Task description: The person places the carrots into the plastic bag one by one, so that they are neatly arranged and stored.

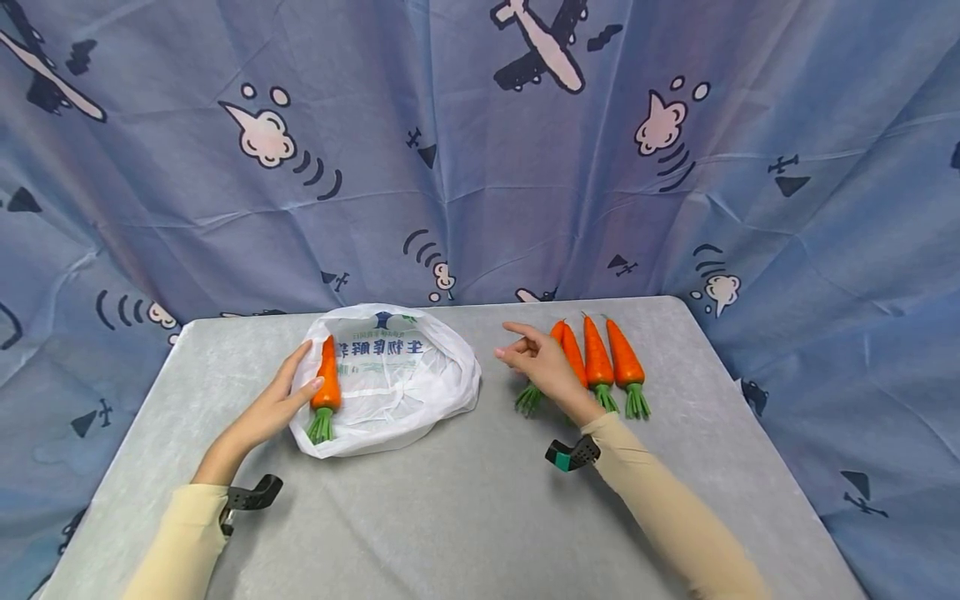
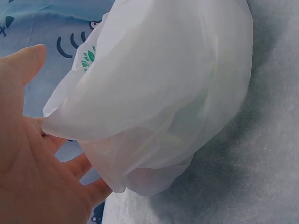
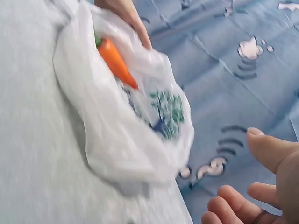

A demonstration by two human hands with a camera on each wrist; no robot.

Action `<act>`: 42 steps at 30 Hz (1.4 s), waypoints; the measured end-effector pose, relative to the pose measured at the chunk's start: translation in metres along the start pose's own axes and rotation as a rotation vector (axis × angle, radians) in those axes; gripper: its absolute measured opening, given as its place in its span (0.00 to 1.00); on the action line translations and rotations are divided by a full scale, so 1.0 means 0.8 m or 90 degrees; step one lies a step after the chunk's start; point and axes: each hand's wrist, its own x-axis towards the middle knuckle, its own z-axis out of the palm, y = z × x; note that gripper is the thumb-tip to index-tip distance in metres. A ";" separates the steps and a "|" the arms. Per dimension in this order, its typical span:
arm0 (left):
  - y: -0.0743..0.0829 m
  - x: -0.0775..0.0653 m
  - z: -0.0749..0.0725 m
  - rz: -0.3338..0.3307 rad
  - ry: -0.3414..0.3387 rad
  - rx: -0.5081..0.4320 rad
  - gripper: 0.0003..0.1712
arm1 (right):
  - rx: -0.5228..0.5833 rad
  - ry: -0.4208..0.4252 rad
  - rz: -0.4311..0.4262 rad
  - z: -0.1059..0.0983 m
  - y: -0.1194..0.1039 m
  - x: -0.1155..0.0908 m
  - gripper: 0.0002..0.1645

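A white plastic bag (image 1: 453, 400) with printed writing lies wide-mouthed on the table, left of the middle. Inside its left edge is an orange carrot (image 1: 327, 383), tip to the back and green stem stubs to the front. My left hand (image 1: 270, 408) rests against the bag's left side, thumb over the rim; in the left wrist view its fingers (image 2: 77, 165) spread loosely along the outside. My right hand (image 1: 551, 367) hovers with nothing in it, right of the bag. It partly covers several more carrots (image 1: 597, 358) lying side by side.
A grey-white cloth covers the table (image 1: 465, 517). Behind it hangs a blue curtain (image 1: 360, 233) printed with planes and clouds, close to the back edge. Each wrist wears a black strap mount (image 1: 573, 455).
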 end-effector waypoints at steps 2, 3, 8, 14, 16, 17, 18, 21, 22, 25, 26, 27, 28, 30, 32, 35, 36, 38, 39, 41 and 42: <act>0.000 0.000 0.000 -0.002 0.000 -0.001 0.46 | -0.001 0.016 0.008 -0.013 0.008 -0.002 0.37; 0.000 0.000 0.000 -0.003 -0.001 -0.001 0.46 | -0.003 0.024 0.014 -0.019 0.011 -0.003 0.38; 0.000 0.001 0.000 -0.002 0.000 0.003 0.46 | 0.002 0.051 0.038 -0.042 0.027 -0.010 0.38; 0.000 0.001 -0.001 0.002 0.002 0.003 0.46 | -0.049 0.094 0.073 -0.051 0.036 -0.010 0.38; 0.000 0.000 -0.001 0.002 0.002 0.001 0.46 | -0.068 0.103 0.086 -0.051 0.036 -0.008 0.38; 0.000 0.000 0.000 0.002 0.002 0.000 0.46 | -0.084 0.106 0.089 -0.051 0.037 -0.007 0.38; 0.000 0.000 0.000 0.001 0.002 0.000 0.46 | -0.098 0.106 0.090 -0.051 0.037 -0.007 0.38; 0.000 -0.001 0.001 0.000 0.002 0.000 0.45 | -0.139 0.112 0.098 -0.050 0.038 -0.004 0.39; 0.000 -0.001 0.001 0.000 0.002 0.000 0.45 | -0.148 0.114 0.101 -0.050 0.039 -0.004 0.39; 0.000 -0.001 0.001 0.002 0.003 0.001 0.45 | -0.166 0.115 0.109 -0.049 0.040 -0.002 0.40; 0.000 -0.001 0.001 0.002 0.004 0.001 0.45 | -0.168 0.117 0.111 -0.049 0.040 -0.001 0.40; 0.000 -0.001 0.001 0.002 0.004 0.001 0.45 | -0.177 0.116 0.111 -0.048 0.040 -0.001 0.41; 0.000 -0.002 0.000 0.002 0.004 0.001 0.45 | -0.184 0.116 0.109 -0.048 0.040 0.000 0.41; 0.000 -0.001 0.000 0.002 0.004 0.000 0.45 | -0.199 0.114 0.108 -0.046 0.039 0.001 0.41; -0.001 -0.001 0.000 0.002 0.003 0.001 0.45 | -0.216 0.112 0.105 -0.045 0.037 0.002 0.41; -0.001 -0.001 0.000 -0.001 0.002 0.000 0.45 | -0.233 0.106 0.106 -0.042 0.035 0.003 0.41; -0.001 -0.001 0.000 -0.002 0.001 -0.001 0.45 | -0.235 0.106 0.108 -0.042 0.035 0.004 0.42; -0.001 -0.002 0.001 -0.004 0.000 0.000 0.45 | -0.233 0.102 0.112 -0.041 0.035 0.004 0.43; -0.001 -0.002 0.000 -0.005 0.000 0.000 0.45 | -0.232 0.099 0.113 -0.040 0.036 0.004 0.43; -0.001 -0.003 0.000 -0.006 -0.001 0.003 0.45 | -0.230 0.095 0.112 -0.040 0.036 0.004 0.44; -0.001 -0.003 0.000 -0.006 0.000 0.004 0.45 | -0.227 0.094 0.112 -0.040 0.036 0.004 0.44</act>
